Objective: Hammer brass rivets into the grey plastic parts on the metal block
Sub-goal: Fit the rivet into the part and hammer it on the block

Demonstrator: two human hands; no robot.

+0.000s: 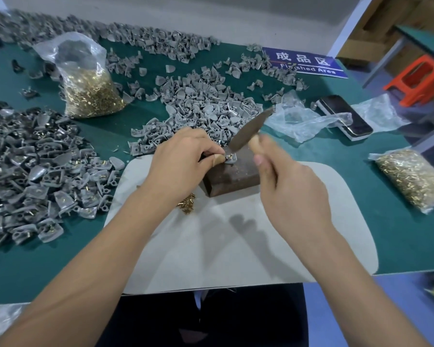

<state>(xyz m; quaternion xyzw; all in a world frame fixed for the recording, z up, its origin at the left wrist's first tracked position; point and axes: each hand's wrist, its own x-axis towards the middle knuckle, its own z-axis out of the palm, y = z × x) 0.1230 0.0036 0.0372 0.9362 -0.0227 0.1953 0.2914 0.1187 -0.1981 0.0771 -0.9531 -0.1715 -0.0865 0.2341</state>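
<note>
The left hand (pixel 186 156) pinches one grey plastic part (pixel 230 158) down on the far corner of the metal block (pixel 232 174), fingers closed tight and a taped fingertip right beside the brass rivet (pixel 229 156) standing in it, most likely so the part cannot skid or the rivet tip over under a blow. The right hand (pixel 290 189) is wrapped shut around the wooden handle of a small hammer (pixel 248 128), whose blurred head comes down on the rivet, just past the left fingertips; the grip sits close to the head, which suits short, controlled taps. The block rests between the two hands on a pale mat (pixel 236 246) that probably cushions the table (pixel 386 221). A small heap of loose rivets (pixel 186 205) lies under the left wrist, within quick reach. Unworked grey parts (pixel 198 106) are piled beyond the hands, while parts already showing brass (pixel 35 171) lie outside the left hand.
</note>
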